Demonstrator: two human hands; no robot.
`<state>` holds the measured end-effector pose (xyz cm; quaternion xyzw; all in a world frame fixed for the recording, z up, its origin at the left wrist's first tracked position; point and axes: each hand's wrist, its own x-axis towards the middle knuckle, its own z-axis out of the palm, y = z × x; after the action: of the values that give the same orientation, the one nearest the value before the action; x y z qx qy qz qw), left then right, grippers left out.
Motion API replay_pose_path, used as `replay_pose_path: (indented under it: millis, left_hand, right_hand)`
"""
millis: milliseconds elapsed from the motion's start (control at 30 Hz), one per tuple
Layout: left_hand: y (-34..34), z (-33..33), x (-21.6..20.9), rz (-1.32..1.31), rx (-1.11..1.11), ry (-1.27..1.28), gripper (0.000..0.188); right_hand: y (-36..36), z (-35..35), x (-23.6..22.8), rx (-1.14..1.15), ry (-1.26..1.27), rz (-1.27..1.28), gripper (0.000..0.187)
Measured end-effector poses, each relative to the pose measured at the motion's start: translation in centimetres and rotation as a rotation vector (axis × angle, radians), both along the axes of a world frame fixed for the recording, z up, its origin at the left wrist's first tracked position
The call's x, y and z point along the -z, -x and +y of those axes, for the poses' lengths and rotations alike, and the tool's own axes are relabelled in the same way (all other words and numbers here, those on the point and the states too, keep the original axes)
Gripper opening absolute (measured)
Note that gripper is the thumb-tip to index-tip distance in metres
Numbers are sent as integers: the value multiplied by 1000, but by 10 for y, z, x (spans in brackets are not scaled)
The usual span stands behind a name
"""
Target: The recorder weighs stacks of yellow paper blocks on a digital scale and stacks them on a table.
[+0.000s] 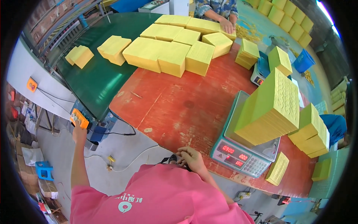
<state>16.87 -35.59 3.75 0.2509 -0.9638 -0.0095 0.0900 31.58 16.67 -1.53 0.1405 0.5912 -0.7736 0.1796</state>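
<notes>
At the left, my left hand [78, 130] is on an orange push-button box [79, 118] by the end of the green conveyor belt [99, 84]. A digit rests at its buttons; the other fingers are mostly hidden. My right hand [191, 158] is at my waist, by the near edge of the red table [171, 100], fingers loosely bent and apart, with nothing visible in them. To its right stands a digital scale [242, 153] with red lit figures. A tall stack of yellow paper [266, 106] sits tilted on its pan.
Several yellow paper blocks [141, 54] span belt and table. Across the table, a co-worker's hand [226, 26] touches the far blocks. A second scale [258, 76] and more stacks [309, 130] line the right side. A cable [123, 128] hangs between belt and table.
</notes>
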Motion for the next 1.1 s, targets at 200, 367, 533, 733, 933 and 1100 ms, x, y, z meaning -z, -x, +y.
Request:
replay_pose_path:
  millis: [200, 367, 533, 733, 933, 1100]
  left_hand:
    - [-2, -7, 0, -37, 38, 9, 61]
    - [7, -33, -9, -104, 196, 73, 50]
    - [21, 65, -46, 43, 344, 228, 44]
    - [66, 264, -7, 267, 1101, -325, 35]
    - [11, 429, -26, -33, 1142, -892, 29]
    - [-9, 475, -34, -107, 1212, -1032, 26]
  right_hand:
    - [-2, 0, -2, -18, -17, 15, 25]
    - [-5, 2, -10, 59, -26, -9, 24]
    - [-6, -2, 1, 23, -96, 158, 23]
    - [-15, -5, -1, 127, -163, 218, 21]
    - [-64, 12, -1, 355, -196, 154, 19]
    - [-106, 39, -11, 501, -23, 40, 21]
